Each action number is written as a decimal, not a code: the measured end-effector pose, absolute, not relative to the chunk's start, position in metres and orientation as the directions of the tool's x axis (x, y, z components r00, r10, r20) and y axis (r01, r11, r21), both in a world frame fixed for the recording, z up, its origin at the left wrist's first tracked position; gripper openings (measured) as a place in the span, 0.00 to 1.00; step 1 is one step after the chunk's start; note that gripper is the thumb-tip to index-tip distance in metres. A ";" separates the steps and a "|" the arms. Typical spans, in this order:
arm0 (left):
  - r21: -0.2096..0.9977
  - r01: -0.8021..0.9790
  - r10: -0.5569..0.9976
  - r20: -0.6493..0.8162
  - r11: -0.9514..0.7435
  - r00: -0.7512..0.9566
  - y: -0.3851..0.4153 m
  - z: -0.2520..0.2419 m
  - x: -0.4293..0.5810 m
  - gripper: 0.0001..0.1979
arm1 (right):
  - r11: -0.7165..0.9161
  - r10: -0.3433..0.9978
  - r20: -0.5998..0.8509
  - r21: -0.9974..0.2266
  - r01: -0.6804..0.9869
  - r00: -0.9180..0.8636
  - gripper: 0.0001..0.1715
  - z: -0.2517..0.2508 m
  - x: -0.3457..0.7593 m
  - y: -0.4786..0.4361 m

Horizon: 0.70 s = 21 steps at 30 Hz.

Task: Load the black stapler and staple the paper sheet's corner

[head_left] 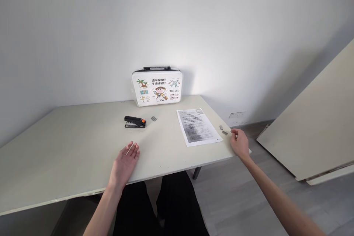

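Left hand (125, 164): palm up at the near side of the tabletop (72, 151), fingers extended, grip released, nothing held. The stapler (135, 121) lies on the far side of the fingertips, apart from them.

Right hand (240, 144): at the right edge of the tabletop, fingers curled, just right of two small grey pieces (225, 132). Whether this grip is clenched or grasping something cannot be told; the fingers hide it.

Caution: the two grey pieces lie close to the right edge. An outward drag by the fingertips could drop one to the floor (221, 199). Their small, low form may also cause a pinch to slip.

Caution: the printed sheet (197, 127) lies flat just left of these pieces, with no weight visible on it. A leftward sweep of the right hand could shift or crease it.

Caution: grey strips (154, 118) lie just right of the stapler. A careless sideways push on the stapler could scatter them. The case (157, 87) stands on its narrow side, far from both hands; a hard knock could topple it.
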State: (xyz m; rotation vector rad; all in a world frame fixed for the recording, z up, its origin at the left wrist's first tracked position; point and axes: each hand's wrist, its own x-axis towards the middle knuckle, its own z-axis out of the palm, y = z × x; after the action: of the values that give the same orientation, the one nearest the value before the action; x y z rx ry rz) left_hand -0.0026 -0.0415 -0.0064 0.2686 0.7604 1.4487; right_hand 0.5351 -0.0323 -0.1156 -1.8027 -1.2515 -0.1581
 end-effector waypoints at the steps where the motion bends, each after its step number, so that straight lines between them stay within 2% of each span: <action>1: 0.595 -0.791 0.950 -0.306 0.143 -0.058 -0.041 -0.007 -0.003 0.14 | -0.068 0.683 0.559 -0.592 0.803 0.470 0.17 -0.114 0.534 -0.032; 7: 0.603 -0.784 0.953 -0.297 0.146 -0.051 -0.044 -0.011 -0.006 0.13 | 0.034 0.696 0.618 -0.538 0.842 0.366 0.18 -0.101 0.508 -0.032; 11: 0.634 -0.759 0.953 -0.297 0.153 -0.056 -0.047 -0.012 -0.006 0.12 | 0.185 0.780 0.606 -0.463 0.867 0.157 0.20 -0.087 0.469 -0.028; 15: 0.647 -0.747 0.954 -0.293 0.151 -0.061 -0.047 -0.014 -0.006 0.12 | 0.229 0.891 0.453 -0.400 0.887 -0.026 0.29 -0.078 0.429 -0.026; 18: 0.642 -0.752 0.957 -0.285 0.149 -0.054 -0.047 -0.014 -0.006 0.11 | 0.195 0.953 0.291 -0.395 0.898 -0.079 0.35 -0.077 0.408 -0.028; 21: 0.638 -0.755 0.959 -0.279 0.151 -0.044 -0.048 -0.014 -0.006 0.10 | 0.166 0.975 0.202 -0.391 0.905 -0.092 0.36 -0.077 0.392 -0.034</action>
State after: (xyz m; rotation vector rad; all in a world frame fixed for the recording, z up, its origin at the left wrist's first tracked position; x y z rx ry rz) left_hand -0.0064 -0.0481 -0.0136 0.3320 0.7768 1.4272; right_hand 0.3924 -0.0340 -0.0765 -1.7800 -2.0409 0.2310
